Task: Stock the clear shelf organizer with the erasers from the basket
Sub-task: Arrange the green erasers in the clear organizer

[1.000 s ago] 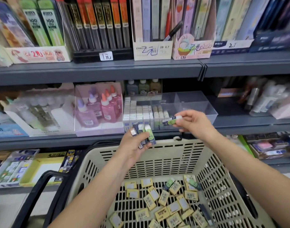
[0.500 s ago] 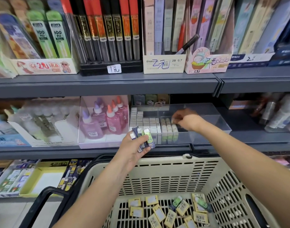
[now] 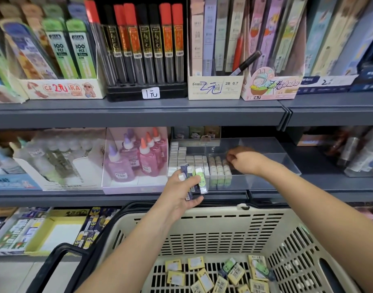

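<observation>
Grey shelf [image 3: 54, 197] with clear organizer [image 3: 276, 166] just beside pink glue-bottle box [image 3: 122, 187]

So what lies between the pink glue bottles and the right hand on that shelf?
In the head view, rows of upright erasers in the clear organizer fill it, from the glue bottles to the right hand.

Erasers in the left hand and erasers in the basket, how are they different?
The hand erasers are long and narrow with green or blue sleeves; the basket erasers are mostly flat yellow squares. The hand erasers stand fanned, gripped by the left hand; the basket erasers lie loose on the basket floor. Both are packaged, not yet shelved.
</observation>
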`<action>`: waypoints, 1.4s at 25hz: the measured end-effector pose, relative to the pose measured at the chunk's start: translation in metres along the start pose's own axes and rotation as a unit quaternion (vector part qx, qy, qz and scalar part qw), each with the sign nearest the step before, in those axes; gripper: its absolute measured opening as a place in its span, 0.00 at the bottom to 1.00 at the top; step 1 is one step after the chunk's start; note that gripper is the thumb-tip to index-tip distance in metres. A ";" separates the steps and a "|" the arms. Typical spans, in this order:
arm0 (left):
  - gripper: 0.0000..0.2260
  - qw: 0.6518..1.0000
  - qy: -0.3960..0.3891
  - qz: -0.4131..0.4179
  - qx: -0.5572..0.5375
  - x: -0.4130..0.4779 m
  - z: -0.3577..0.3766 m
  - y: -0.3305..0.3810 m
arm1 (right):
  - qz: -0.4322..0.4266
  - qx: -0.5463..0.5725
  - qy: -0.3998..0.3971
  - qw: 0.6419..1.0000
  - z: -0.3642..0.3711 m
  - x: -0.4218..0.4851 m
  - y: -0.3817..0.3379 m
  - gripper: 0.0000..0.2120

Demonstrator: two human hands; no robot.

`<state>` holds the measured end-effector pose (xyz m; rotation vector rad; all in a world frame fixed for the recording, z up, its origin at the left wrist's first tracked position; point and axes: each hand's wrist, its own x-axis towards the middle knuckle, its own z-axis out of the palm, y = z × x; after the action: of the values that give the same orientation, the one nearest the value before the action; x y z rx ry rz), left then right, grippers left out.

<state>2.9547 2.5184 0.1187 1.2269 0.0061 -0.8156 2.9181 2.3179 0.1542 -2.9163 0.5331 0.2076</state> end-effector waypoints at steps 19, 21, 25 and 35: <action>0.04 0.998 -0.029 0.045 0.023 0.002 0.009 -0.003 | 0.049 0.298 0.165 0.939 -0.015 -0.008 0.012 0.04; 0.04 0.999 -0.026 0.041 0.019 0.002 0.008 -0.003 | 0.041 0.278 0.160 0.946 -0.010 -0.005 0.011 0.04; 0.04 0.999 -0.023 0.033 0.020 0.003 0.006 -0.006 | 0.035 0.245 0.164 0.955 -0.009 -0.003 0.012 0.04; 0.04 0.999 -0.027 0.023 0.006 0.002 0.003 -0.007 | 0.027 0.215 0.152 0.964 -0.005 -0.005 0.010 0.02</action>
<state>2.9512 2.5140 0.1131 1.2123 -0.0700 -0.8096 2.9106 2.3098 0.1587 -2.5159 0.6131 -0.3186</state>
